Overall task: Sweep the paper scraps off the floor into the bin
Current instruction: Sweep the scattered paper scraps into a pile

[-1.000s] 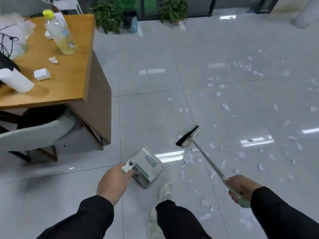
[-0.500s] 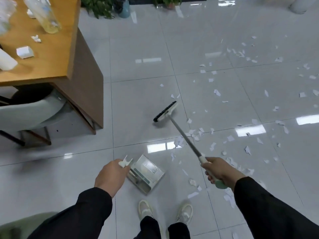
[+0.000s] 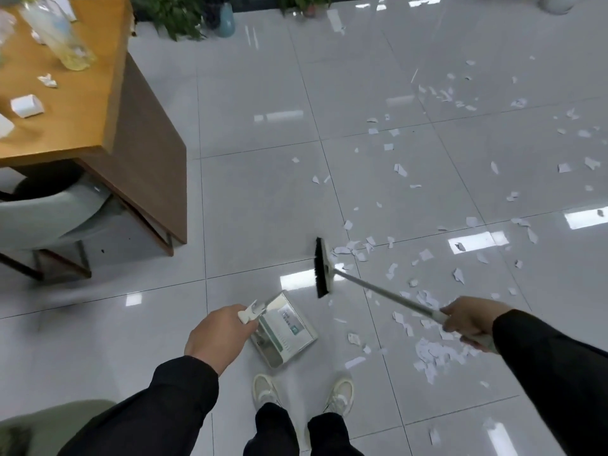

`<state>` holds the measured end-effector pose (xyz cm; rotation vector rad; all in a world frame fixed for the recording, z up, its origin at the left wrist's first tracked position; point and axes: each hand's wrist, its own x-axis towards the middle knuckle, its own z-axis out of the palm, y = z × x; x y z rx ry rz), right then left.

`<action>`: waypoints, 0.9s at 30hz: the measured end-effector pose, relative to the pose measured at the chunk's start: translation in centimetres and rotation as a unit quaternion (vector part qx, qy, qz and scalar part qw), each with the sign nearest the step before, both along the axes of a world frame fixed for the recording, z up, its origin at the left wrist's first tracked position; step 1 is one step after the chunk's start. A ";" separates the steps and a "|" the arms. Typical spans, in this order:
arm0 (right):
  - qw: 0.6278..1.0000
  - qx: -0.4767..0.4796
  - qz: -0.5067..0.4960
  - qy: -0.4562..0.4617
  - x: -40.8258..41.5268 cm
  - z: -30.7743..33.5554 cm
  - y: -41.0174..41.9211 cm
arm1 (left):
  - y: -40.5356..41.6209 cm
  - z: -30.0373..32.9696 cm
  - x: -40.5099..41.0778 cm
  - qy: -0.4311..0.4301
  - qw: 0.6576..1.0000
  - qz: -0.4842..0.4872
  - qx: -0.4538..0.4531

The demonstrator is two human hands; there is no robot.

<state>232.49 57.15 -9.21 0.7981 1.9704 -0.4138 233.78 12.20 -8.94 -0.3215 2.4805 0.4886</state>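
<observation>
— Paper scraps (image 3: 431, 352) first: what stands around them?
— They lie scattered over the glossy grey floor tiles (image 3: 263, 209), mostly to the right. To the left is a wooden desk (image 3: 98, 110) with a plastic bottle (image 3: 62, 37) on it and a grey chair (image 3: 49, 212) tucked beneath. Potted plants (image 3: 177, 18) stand at the far wall. The person's two white shoes (image 3: 266, 390) are planted just behind the dustpan (image 3: 284, 327).
— And how do the scraps look?
— Small, white, torn to uneven shapes. A thick heap sits under the right hand (image 3: 470, 319); a looser band lies just right of the broom head (image 3: 322, 268); thinner flecks spread well away to the far right.
— Which way does the broom run?
— Its pale handle (image 3: 378, 291) slants from the right hand down and leftward to the head. The head's long axis runs away from the person, black bristles facing left, toward the desk.
— The hands?
— The right is clenched round the handle's end. The left hand (image 3: 220, 337) grasps the dustpan's white handle; the pan lies near the floor, between the shoes and the broom head.
</observation>
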 end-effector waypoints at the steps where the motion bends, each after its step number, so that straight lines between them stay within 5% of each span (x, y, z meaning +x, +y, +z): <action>1: 1.000 0.014 0.003 0.007 -0.8 0.1 0.5 | 0.1 0.1 -0.1 0.000 1.000 0.005 0.004; 7: 0.990 0.092 0.057 0.091 -3.2 0.8 3.2 | 3.7 -0.6 -0.6 0.001 1.000 0.005 0.015; 10: 0.996 0.055 0.064 0.044 -2.7 0.5 3.8 | 5.5 -0.9 -1.1 0.001 1.000 -0.007 0.015; 15: 0.965 -0.133 -0.227 -0.003 -1.5 -2.4 3.8 | 7.9 -0.6 -2.2 0.014 1.000 -0.009 0.021; 22: 0.853 -0.260 -0.445 0.086 0.9 -1.5 1.4 | 10.0 1.2 -5.3 0.013 0.999 -0.023 0.023; 27: 0.792 -0.283 -0.525 0.128 6.7 5.4 0.7 | 14.0 2.9 -10.0 0.030 0.994 -0.099 0.031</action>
